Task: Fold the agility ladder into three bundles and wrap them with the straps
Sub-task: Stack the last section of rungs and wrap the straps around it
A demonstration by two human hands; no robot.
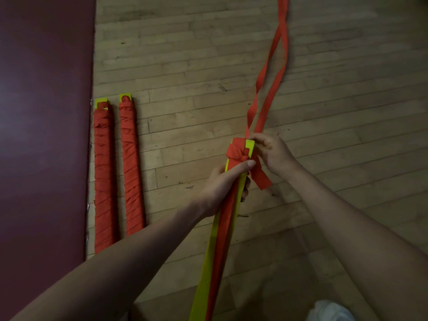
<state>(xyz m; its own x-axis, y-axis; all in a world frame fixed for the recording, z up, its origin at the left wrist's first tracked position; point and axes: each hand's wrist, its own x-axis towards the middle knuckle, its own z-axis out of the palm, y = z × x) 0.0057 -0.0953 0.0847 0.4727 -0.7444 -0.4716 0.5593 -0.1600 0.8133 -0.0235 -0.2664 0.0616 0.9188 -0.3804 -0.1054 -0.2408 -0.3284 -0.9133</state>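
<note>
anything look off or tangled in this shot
The loose orange straps trailing across the floor are twisted and cross each other instead of lying flat. The two wrapped bundles by the mat look tidy. The left hand grips the third bundle; the right hand pinches the straps.

Nothing to read from where I stand. No lettering, brand mark or number shows on the yellow rungs [205, 274], the orange straps [283, 8], the two wrapped bundles [104, 177] beside the dark red mat [44, 135], or the wooden floor [231, 54].
</note>
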